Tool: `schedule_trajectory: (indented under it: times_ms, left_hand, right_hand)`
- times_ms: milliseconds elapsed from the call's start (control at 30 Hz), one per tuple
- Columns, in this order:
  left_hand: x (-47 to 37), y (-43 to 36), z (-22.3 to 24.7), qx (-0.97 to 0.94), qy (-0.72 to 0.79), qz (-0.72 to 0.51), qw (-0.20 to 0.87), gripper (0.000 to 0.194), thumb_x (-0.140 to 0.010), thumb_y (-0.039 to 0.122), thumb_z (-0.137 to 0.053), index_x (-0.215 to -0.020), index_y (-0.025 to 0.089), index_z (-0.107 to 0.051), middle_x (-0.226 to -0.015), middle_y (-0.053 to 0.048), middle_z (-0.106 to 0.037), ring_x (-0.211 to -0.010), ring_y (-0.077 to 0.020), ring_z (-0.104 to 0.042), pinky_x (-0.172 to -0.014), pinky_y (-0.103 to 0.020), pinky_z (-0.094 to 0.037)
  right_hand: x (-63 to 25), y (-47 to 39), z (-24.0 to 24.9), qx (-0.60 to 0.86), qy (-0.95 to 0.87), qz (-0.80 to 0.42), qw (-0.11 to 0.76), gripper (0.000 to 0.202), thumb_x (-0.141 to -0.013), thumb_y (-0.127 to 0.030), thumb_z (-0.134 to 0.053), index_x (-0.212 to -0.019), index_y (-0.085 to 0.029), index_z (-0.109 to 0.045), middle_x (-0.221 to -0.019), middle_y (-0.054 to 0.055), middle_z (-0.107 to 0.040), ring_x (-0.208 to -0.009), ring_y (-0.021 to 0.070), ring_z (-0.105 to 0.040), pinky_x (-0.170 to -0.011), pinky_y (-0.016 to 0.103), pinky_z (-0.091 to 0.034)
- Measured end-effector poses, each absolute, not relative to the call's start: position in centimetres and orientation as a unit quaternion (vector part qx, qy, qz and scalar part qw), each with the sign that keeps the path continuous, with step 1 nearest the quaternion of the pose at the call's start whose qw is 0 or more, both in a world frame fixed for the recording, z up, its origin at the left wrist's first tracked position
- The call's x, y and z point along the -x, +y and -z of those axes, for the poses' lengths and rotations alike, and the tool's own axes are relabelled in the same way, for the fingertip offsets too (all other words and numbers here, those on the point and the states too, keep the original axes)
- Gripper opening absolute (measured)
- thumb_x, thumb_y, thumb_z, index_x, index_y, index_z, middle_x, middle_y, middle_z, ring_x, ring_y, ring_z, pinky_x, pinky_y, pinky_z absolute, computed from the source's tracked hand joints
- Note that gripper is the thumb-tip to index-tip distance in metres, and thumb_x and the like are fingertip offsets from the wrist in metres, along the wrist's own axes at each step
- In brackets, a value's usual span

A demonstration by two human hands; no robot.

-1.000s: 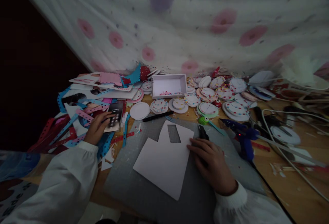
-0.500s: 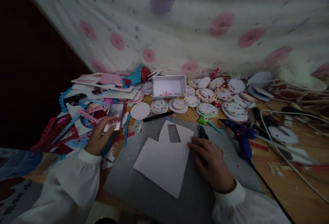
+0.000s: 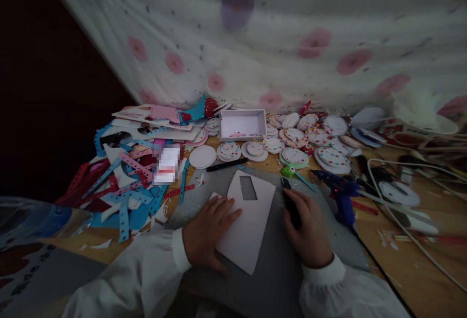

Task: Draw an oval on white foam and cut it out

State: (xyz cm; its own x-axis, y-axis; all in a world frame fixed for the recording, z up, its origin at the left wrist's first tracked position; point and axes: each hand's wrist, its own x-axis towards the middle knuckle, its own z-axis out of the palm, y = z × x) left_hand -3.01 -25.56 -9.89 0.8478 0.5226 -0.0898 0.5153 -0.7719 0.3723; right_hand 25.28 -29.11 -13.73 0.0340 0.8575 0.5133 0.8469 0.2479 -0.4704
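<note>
A white piece of cardboard [image 3: 251, 230] with a rectangular window cut near its top lies on a grey cutting mat [image 3: 270, 289]. My left hand [image 3: 209, 230] rests with fingers spread over the left side of the cardboard and covers part of it. Just right of the cardboard, my right hand [image 3: 310, 228] is closed around a black utility knife [image 3: 292, 208], whose tip points away from me. The phone [image 3: 168, 164] lies on the scraps to the left, its screen lit and pixelated.
Paper scraps [image 3: 124, 196] pile up at left, near a plastic bottle [image 3: 40, 218]. Bead-trimmed paper discs [image 3: 294, 157] and a white box [image 3: 242, 124] line the back. A blue glue gun [image 3: 343, 196] with cables, a black pen [image 3: 226, 164] and a green clip [image 3: 287, 171] lie around the mat.
My left hand has left the phone and come right and down onto the cardboard. My right hand has come off the cardboard's edge and closed on the utility knife.
</note>
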Motion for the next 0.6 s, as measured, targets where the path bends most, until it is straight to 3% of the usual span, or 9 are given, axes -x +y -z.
schedule_trajectory:
  times_ms: [133, 200, 333, 600]
  left_hand:
    - [3.4, -25.2, 10.4, -0.943, 0.291, -0.026, 0.16, 0.121, -0.054, 0.081, -0.063, -0.147, 0.014, -0.024, -0.149, -0.026, -0.03, -0.137, -0.0441, -0.027, -0.112, -0.063, -0.015]
    - [3.6, -24.9, 10.3, -0.939, 0.309, -0.037, 0.144, 0.12, -0.054, 0.081, -0.063, -0.145, 0.013, -0.026, -0.145, -0.027, -0.035, -0.134, -0.0444, -0.032, -0.11, -0.064, -0.018]
    - [3.4, -24.1, 9.5, -0.94, 0.319, -0.019, 0.116, 0.12, -0.05, 0.081, -0.064, -0.141, 0.009, -0.034, -0.131, -0.026, -0.046, -0.122, -0.0442, -0.042, -0.106, -0.065, -0.022]
    - [4.2, -23.1, 5.8, -0.971, 0.232, -0.041, 0.046, 0.112, -0.055, 0.079, -0.063, -0.141, 0.014, -0.033, -0.126, -0.022, -0.047, -0.12, -0.0418, -0.041, -0.106, -0.066, -0.019]
  right_hand:
    - [-25.2, -29.4, 14.3, 0.699, -0.635, 0.026, 0.328, 0.054, -0.08, -0.032, -0.057, -0.129, -0.012, -0.047, -0.098, 0.017, -0.055, -0.091, 0.0346, -0.055, -0.075, 0.052, -0.048]
    - [-25.1, -29.5, 14.6, 0.703, -0.633, 0.004, 0.325, 0.051, -0.082, -0.03, -0.056, -0.128, -0.012, -0.047, -0.095, 0.015, -0.055, -0.088, 0.0329, -0.055, -0.075, 0.05, -0.049]
    - [-25.2, -29.4, 14.9, 0.676, -0.633, -0.033, 0.376, 0.046, -0.086, -0.025, -0.049, -0.13, -0.012, -0.045, -0.097, 0.014, -0.054, -0.089, 0.0304, -0.056, -0.077, 0.048, -0.05]
    - [-25.1, -29.7, 13.5, 0.642, -0.578, -0.108, 0.492, 0.045, -0.093, -0.031, -0.042, -0.135, -0.016, -0.041, -0.104, 0.013, -0.059, -0.089, 0.0278, -0.06, -0.075, 0.046, -0.051]
